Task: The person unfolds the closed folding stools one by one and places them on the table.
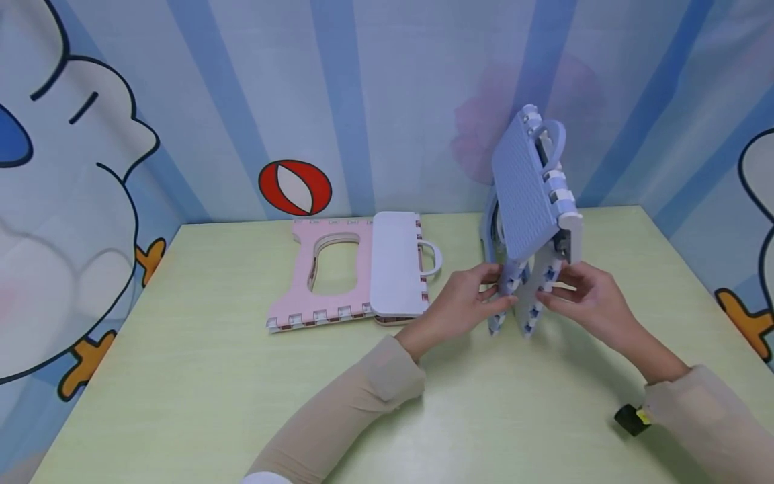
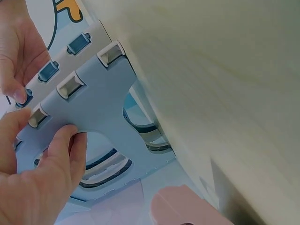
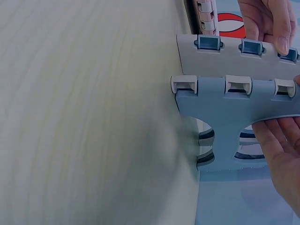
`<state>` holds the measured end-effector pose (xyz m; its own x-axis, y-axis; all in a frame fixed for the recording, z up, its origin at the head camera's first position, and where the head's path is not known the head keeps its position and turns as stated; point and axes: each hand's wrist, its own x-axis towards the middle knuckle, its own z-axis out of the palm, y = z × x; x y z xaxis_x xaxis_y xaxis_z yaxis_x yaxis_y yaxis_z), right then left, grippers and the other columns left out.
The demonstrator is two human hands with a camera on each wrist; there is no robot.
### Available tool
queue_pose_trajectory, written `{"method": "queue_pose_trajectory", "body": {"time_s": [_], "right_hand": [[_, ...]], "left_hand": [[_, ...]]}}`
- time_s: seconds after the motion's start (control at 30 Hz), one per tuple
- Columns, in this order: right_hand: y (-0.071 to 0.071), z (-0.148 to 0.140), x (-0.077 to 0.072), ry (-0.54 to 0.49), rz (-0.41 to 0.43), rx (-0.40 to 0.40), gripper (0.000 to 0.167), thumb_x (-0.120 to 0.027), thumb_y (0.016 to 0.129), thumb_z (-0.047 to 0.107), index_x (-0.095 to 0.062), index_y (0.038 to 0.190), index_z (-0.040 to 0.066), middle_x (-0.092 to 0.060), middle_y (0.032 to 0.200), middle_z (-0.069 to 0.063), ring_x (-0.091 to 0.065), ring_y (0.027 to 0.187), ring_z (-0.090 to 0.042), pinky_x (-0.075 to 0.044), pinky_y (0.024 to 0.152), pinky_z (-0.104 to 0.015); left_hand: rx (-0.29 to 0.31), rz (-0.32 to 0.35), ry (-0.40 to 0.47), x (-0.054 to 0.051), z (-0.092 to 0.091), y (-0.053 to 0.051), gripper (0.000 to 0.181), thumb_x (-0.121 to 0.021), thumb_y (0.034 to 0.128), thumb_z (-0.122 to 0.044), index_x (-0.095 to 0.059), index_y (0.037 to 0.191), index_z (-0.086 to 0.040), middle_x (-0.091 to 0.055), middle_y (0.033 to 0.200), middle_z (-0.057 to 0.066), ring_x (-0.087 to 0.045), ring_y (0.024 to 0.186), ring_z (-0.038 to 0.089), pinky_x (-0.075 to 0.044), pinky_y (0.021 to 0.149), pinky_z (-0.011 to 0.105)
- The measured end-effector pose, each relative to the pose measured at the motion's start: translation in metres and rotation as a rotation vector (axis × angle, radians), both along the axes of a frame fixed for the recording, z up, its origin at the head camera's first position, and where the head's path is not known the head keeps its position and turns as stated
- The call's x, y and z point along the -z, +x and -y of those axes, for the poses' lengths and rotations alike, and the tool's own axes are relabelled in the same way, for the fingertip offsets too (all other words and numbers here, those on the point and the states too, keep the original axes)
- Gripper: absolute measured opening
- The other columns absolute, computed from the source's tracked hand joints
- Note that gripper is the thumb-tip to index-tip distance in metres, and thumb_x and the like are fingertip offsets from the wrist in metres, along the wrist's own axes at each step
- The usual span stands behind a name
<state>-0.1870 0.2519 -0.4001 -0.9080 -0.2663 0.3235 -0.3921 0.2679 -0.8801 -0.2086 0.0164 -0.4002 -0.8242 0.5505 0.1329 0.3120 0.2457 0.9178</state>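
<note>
The blue stool [image 1: 525, 195] was found upright and partly folded near the table's [image 1: 181, 403] far edge, right of its middle. Its two side panels stood apart at the near end, with a narrow gap between. The left hand [image 1: 461, 301] gripped the left panel, fingers bent about its edge. The right hand [image 1: 589, 299] gripped the right panel likewise, its fingers partly hidden. The pink stool [image 1: 335, 304] lay flat near the far edge, left of the blue stool and just beside the left wrist.

Hazards, in the inspector's judgement: a sudden closing of the panels could have nipped the thumbs, which lay close to the gap. Uneven pulling could have strained the hinges [image 1: 561, 195] or tipped the tall, narrow frame sideways. Release by either hand could have let it topple. A leftward swing could have knocked the pink stool.
</note>
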Motion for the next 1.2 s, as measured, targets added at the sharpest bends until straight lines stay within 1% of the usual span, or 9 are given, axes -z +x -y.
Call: {"method": "queue_pose_trajectory", "body": {"time_s": [0.1, 0.3, 0.5, 0.57, 0.77, 0.93, 1.1, 1.2], "right_hand": [[0.001, -0.001, 0.0, 0.007, -0.002, 0.008, 0.041, -0.067, 0.087, -0.014, -0.058, 0.126, -0.003, -0.061, 0.116, 0.013, -0.062, 0.104, 0.001, -0.053, 0.083, -0.018], [0.001, -0.003, 0.0, 0.03, -0.005, 0.02, 0.042, -0.068, 0.087, -0.013, -0.056, 0.128, -0.007, -0.061, 0.116, 0.014, -0.062, 0.103, 0.002, -0.053, 0.083, -0.017], [0.001, -0.006, 0.002, 0.048, -0.02, 0.025, 0.045, -0.068, 0.087, -0.013, -0.054, 0.13, -0.009, -0.06, 0.118, 0.016, -0.062, 0.104, 0.003, -0.053, 0.083, -0.016], [0.002, -0.006, 0.002, 0.055, -0.02, 0.027, 0.046, -0.068, 0.087, -0.013, -0.053, 0.13, -0.009, -0.06, 0.118, 0.016, -0.061, 0.104, 0.004, -0.053, 0.082, -0.016], [0.002, -0.009, 0.002, 0.07, -0.009, 0.032, 0.046, -0.068, 0.088, -0.011, -0.052, 0.132, -0.01, -0.059, 0.119, 0.017, -0.062, 0.103, 0.004, -0.053, 0.081, -0.016], [0.003, -0.012, 0.002, 0.085, -0.011, 0.042, 0.045, -0.068, 0.088, -0.011, -0.052, 0.13, -0.011, -0.059, 0.117, 0.018, -0.062, 0.102, 0.004, -0.053, 0.081, -0.015], [0.002, -0.014, 0.003, 0.097, -0.019, 0.055, 0.045, -0.069, 0.087, -0.012, -0.052, 0.129, -0.013, -0.059, 0.116, 0.018, -0.062, 0.101, 0.004, -0.053, 0.081, -0.015], [0.001, -0.017, 0.004, 0.096, -0.019, 0.06, 0.046, -0.069, 0.086, -0.012, -0.053, 0.129, -0.012, -0.059, 0.116, 0.019, -0.061, 0.101, 0.005, -0.053, 0.08, -0.014]], "left_hand": [[0.0, 0.006, 0.002, 0.0, 0.0, 0.0, 0.046, -0.068, 0.0966, -0.019, -0.053, 0.136, -0.001, -0.059, 0.134, 0.011, -0.056, 0.124, 0.014, -0.049, 0.095, 0.022], [-0.005, -0.002, -0.021, -0.004, 0.001, 0.001, 0.045, -0.068, 0.0965, -0.019, -0.054, 0.135, -0.002, -0.06, 0.134, 0.01, -0.057, 0.123, 0.013, -0.049, 0.092, 0.016], [-0.005, -0.014, -0.03, -0.005, 0.001, 0.002, 0.043, -0.068, 0.0969, -0.019, -0.055, 0.134, -0.002, -0.061, 0.132, 0.01, -0.057, 0.123, 0.013, -0.049, 0.093, 0.018], [-0.007, -0.024, -0.038, -0.005, 0.001, 0.002, 0.042, -0.068, 0.0971, -0.02, -0.055, 0.133, -0.002, -0.061, 0.131, 0.01, -0.058, 0.122, 0.013, -0.049, 0.093, 0.016], [-0.01, -0.026, -0.043, -0.005, 0.002, 0.003, 0.043, -0.067, 0.0974, -0.02, -0.054, 0.134, -0.002, -0.061, 0.132, 0.01, -0.058, 0.123, 0.014, -0.047, 0.091, 0.013], [-0.008, -0.038, -0.056, -0.006, 0.002, 0.002, 0.044, -0.067, 0.0978, -0.019, -0.053, 0.136, -0.001, -0.06, 0.133, 0.011, -0.057, 0.123, 0.014, -0.047, 0.092, 0.013], [-0.001, -0.034, -0.058, -0.006, 0.002, 0.002, 0.045, -0.067, 0.0979, -0.019, -0.052, 0.137, 0.0, -0.059, 0.134, 0.012, -0.057, 0.123, 0.013, -0.047, 0.092, 0.013], [0.003, -0.038, -0.057, -0.007, 0.002, 0.002, 0.046, -0.066, 0.0979, -0.018, -0.052, 0.137, 0.0, -0.059, 0.134, 0.012, -0.057, 0.123, 0.013, -0.047, 0.092, 0.013]]}}
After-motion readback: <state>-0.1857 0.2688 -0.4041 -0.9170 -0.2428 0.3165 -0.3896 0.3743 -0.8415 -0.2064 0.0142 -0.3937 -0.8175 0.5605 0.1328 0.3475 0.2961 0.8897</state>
